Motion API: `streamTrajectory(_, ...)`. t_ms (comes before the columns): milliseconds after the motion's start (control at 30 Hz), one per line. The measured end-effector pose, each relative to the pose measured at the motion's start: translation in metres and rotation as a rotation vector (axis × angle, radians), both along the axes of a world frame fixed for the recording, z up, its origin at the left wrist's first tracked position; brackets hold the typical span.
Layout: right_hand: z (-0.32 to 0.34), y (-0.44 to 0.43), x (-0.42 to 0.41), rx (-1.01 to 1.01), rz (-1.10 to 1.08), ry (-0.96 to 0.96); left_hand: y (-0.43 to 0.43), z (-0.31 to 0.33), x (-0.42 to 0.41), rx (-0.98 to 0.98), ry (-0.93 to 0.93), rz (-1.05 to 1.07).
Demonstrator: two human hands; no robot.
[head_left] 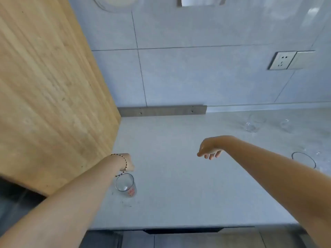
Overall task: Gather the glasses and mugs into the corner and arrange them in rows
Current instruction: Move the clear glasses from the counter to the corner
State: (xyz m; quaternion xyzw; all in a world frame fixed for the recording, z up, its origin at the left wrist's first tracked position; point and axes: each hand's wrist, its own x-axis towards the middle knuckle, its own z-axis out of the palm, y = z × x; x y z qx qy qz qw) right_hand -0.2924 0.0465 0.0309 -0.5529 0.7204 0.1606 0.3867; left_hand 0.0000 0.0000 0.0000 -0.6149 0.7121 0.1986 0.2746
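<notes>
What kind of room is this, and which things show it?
Probably a kitchen: a grey countertop meets a tiled wall with a power socket, a wooden cabinet side closes the corner at the left, and clear drinking glasses stand on the countertop.

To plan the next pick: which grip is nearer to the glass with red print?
Left. The left grip is just behind the glass with red print, by its far rim. The right grip hangs far off to its right, over the counter.
</notes>
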Motion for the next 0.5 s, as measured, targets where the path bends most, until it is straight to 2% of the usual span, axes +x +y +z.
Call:
streamTrajectory(100, -0.018, -0.003, 0.005, -0.01, -0.027, -0.005, 0.007, -0.023, 0.006, 0.094, -0.129, 0.047)
streamTrajectory(267, -0.046, -0.005, 0.014, -0.009, -0.036, -0.057, 0.023, -0.052, 0.009, 0.119, -0.11, 0.113)
streamTrajectory(500, -0.067, -0.035, -0.008, 0.052, 0.007, -0.062, -0.002, -0.054, -0.005, 0.109, -0.111, 0.063)
